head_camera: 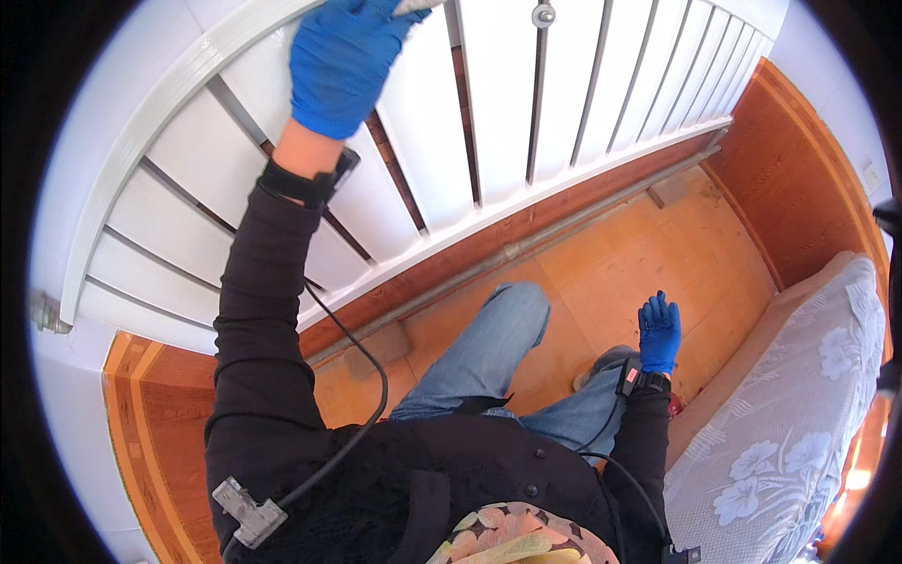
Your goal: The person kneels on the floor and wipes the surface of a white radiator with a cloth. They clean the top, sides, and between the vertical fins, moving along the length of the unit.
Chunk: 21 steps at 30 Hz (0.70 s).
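Note:
My left hand (342,67), in a blue glove, reaches up over the white slatted radiator (504,99) at the top of the head view. Its fingers close on a pale cloth (417,5), mostly cut off by the top edge. On the other side, my right hand (659,333), also in a blue glove, hangs beside my right knee with its palm up, fingers apart and nothing in it. A round metal fitting (543,15) sits on the radiator's front near the top.
A pipe (511,250) runs along the wall's foot below the radiator. Wood panelling (775,162) covers the lower wall. Furniture under a floral lace cover (768,430) stands close by my right arm. Cables hang from both my sleeves above the tiled floor (578,282).

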Available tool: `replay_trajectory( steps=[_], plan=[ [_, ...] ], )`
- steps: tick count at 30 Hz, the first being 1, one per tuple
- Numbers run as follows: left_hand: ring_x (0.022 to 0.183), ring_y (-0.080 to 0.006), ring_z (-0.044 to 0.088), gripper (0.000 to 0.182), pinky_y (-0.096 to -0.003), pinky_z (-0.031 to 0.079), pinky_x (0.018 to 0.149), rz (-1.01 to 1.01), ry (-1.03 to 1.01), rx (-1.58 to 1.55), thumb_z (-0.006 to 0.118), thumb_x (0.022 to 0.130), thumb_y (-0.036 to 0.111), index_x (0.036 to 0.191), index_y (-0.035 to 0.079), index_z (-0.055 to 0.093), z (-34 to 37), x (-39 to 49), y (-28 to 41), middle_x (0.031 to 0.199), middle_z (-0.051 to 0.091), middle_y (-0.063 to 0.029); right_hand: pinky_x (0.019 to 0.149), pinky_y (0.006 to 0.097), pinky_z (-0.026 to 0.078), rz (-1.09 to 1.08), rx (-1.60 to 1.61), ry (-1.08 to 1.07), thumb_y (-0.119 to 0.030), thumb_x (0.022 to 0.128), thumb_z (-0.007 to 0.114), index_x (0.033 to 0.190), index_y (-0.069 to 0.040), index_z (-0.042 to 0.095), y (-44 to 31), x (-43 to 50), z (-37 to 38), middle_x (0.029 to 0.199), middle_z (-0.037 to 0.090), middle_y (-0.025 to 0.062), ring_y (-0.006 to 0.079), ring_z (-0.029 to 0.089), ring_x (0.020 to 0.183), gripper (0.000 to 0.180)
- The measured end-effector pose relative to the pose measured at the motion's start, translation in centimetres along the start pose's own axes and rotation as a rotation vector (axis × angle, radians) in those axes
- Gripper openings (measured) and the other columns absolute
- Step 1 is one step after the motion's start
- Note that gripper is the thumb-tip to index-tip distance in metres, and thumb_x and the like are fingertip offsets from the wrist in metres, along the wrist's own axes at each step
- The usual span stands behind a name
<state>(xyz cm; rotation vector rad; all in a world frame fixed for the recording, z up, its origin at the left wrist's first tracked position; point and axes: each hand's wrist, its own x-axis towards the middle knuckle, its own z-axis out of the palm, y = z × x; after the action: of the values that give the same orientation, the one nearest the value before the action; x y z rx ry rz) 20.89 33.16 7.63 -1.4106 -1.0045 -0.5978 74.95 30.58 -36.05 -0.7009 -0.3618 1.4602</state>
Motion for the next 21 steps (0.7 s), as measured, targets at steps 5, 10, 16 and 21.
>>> replay_trajectory(
  steps=[5,10,16,21],
  plan=[
    [0.068,-0.0213,0.059,0.043,-0.0346,0.051,0.062,-0.005,-0.348,-0.297,0.066,0.095,0.018,0.138,0.014,0.06,0.2,-9.9,5.4,0.08,0.056,-0.0064,0.116,0.0475,0.044,0.041,0.001,-0.035,-0.035,0.109,0.049,0.143,-0.004,0.058,-0.2,0.2,0.2,0.157,0.051,0.01,0.0299,0.054,0.138,0.047],
    [0.076,-0.0295,0.065,0.037,-0.0432,0.053,0.066,0.004,-0.663,-0.497,0.06,0.097,0.013,0.133,0.012,0.062,0.3,-23.5,14.0,0.086,0.063,-0.0139,0.117,0.0477,0.043,0.032,-0.014,-0.026,-0.035,0.108,0.049,0.143,-0.005,0.058,-0.4,-0.3,0.1,0.157,0.051,0.0097,0.0296,0.054,0.138,0.047],
    [0.079,-0.0307,0.06,0.035,-0.0413,0.051,0.069,-0.109,-0.82,-0.593,0.062,0.097,0.02,0.13,0.011,0.064,-0.5,-28.8,17.7,0.088,0.059,-0.0128,0.118,0.0507,0.041,0.018,-0.003,0.064,-0.03,0.111,0.045,0.146,-0.012,0.055,-0.6,-0.7,-0.1,0.161,0.044,0.0135,0.033,0.047,0.143,0.041],
    [0.08,-0.024,0.061,0.042,-0.0373,0.052,0.07,0.228,-0.562,-0.413,0.063,0.097,0.022,0.139,0.019,0.064,-0.4,-20.5,11.1,0.096,0.068,-0.0112,0.116,0.0465,0.043,-0.027,-0.006,-0.1,-0.036,0.109,0.047,0.143,-0.007,0.058,-0.1,-0.2,-0.5,0.156,0.052,0.0095,0.0293,0.053,0.138,0.046]
  ],
)
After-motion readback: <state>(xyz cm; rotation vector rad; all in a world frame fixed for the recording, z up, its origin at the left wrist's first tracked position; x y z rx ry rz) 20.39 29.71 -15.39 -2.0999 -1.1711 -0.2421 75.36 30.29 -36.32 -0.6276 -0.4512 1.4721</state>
